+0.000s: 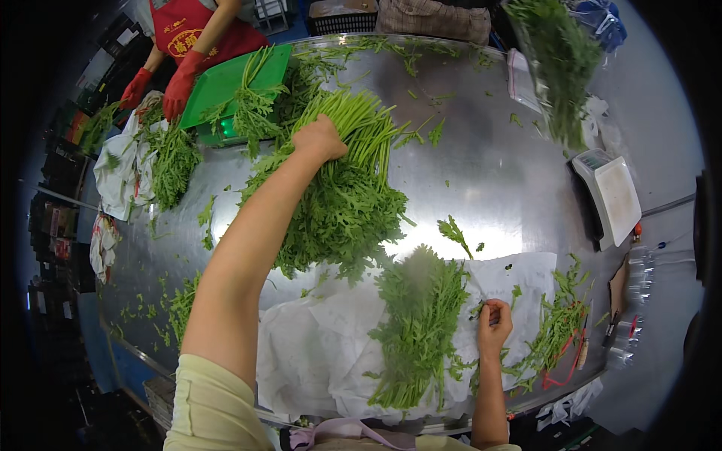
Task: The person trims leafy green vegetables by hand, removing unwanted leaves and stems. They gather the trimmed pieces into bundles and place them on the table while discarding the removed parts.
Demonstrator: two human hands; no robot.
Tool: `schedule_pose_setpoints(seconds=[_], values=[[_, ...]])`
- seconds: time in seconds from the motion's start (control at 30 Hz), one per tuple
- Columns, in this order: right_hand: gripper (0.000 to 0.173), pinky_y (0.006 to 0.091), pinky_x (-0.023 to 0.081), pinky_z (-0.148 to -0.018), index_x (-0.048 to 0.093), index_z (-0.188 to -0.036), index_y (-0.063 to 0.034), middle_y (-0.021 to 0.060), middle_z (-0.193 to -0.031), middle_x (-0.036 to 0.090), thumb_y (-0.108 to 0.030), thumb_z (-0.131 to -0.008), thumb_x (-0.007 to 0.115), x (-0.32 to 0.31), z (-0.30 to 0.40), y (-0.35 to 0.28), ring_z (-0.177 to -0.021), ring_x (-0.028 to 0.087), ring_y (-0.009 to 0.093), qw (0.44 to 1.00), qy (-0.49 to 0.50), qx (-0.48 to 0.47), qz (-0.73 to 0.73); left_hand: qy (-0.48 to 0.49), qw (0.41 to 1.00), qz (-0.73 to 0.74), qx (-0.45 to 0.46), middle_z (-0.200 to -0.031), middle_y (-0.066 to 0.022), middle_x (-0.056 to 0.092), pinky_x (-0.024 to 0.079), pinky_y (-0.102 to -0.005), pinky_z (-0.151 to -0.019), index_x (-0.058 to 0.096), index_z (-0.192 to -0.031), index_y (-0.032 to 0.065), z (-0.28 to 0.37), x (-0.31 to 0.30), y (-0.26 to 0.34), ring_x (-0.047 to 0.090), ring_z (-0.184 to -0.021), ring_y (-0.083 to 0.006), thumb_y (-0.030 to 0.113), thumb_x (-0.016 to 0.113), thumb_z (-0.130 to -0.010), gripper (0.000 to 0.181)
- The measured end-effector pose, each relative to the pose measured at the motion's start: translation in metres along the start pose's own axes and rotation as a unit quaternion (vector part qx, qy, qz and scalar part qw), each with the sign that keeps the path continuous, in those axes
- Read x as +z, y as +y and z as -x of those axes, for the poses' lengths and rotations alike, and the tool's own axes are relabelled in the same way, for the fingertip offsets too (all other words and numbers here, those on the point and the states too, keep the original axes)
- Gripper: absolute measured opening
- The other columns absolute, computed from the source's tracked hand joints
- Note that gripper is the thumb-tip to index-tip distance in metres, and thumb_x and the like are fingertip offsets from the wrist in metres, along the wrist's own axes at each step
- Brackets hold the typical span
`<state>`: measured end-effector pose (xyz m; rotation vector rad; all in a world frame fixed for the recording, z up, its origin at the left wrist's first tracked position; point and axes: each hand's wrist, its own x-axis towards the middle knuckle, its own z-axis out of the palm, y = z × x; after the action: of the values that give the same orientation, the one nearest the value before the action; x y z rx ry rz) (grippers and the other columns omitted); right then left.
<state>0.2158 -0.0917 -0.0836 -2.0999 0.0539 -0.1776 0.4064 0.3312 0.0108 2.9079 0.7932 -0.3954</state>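
Note:
My left hand (320, 140) reaches across the metal table and grips the stems of a large heap of chrysanthemum greens (344, 208). Its fingertips are hidden among the pale green stems (366, 121), which point away from me, while the leaves spread towards me. Close in front of me, a smaller bunch of the same greens (420, 327) lies on a white plastic sheet (321, 349), stem ends towards me. To the right of that bunch, my right hand (495, 324) is over the sheet with thumb and fingers pinched together. A small dark leaf scrap (476, 310) shows at its fingertips.
Beyond the heap stands a green scale (197, 101) with greens on its pan. A co-worker's red-gloved hands (183, 87) are beside it. At right are a white scale (612, 197), bagged greens (564, 73), loose trimmings (555, 332) and a red cord (564, 366).

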Motion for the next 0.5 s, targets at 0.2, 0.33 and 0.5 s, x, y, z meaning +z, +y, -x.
schedule_pose_setpoints(seconds=[0.2, 0.33, 0.5], values=[[0.007, 0.0212, 0.037, -0.052, 0.056, -0.082, -0.0009, 0.0027, -0.068, 0.051, 0.001, -0.075, 0.057, -0.001, -0.001, 0.0, -0.056, 0.045, 0.01, 0.999, 0.004, -0.029, 0.022, 0.084, 0.996, -0.029, 0.032, -0.092, -0.0194, 0.057, 0.048, -0.0405, -0.067, 0.04, -0.101, -0.0006, 0.014, 0.019, 0.005, 0.06, -0.08, -0.0316, 0.021, 0.063, -0.067, 0.046], [0.007, 0.0214, 0.037, -0.052, 0.055, -0.081, -0.0008, 0.003, -0.067, 0.05, 0.003, -0.074, 0.056, 0.001, 0.0, 0.002, -0.056, 0.044, 0.01, 1.0, 0.011, -0.022, 0.019, 0.143, 0.984, -0.099, 0.029, -0.091, -0.0173, 0.055, 0.047, -0.0396, -0.063, 0.039, -0.108, -0.0035, 0.022, 0.033, 0.017, 0.059, -0.078, -0.0291, 0.023, 0.066, -0.067, 0.055], [0.007, 0.021, 0.036, -0.053, 0.055, -0.08, -0.0004, 0.003, -0.067, 0.05, 0.003, -0.074, 0.056, 0.002, 0.0, 0.002, -0.056, 0.044, 0.01, 0.999, 0.008, -0.024, 0.022, 0.221, 0.957, -0.184, 0.028, -0.094, -0.0157, 0.053, 0.044, -0.0378, -0.059, 0.037, -0.115, -0.0053, 0.018, 0.062, 0.027, 0.057, -0.074, -0.0253, 0.024, 0.068, -0.068, 0.063]])
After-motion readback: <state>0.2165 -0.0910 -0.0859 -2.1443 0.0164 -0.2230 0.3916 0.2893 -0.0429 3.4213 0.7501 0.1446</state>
